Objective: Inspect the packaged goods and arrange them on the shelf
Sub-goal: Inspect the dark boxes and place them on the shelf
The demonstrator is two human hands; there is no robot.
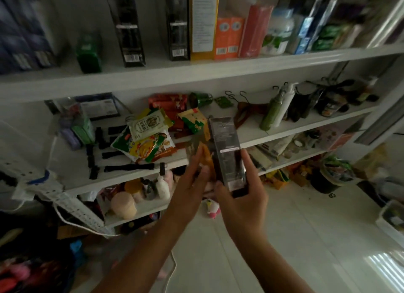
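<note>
With the right hand (240,196) clamping the dark box (227,153) and the left hand (192,183) pinching an orange packet (206,155), either may slip onto the floor (306,238).

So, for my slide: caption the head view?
Both hands, left hand and right hand, hold a dark box before cluttered shelves.

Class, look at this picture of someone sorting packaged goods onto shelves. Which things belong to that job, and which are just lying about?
Part of the job:
dark box in the right hand
left hand beside it
food packets heaped on the middle shelf
boxes standing on the top shelf

Just lying about:
clothes hangers
pump bottle
soft toy on the floor
</note>
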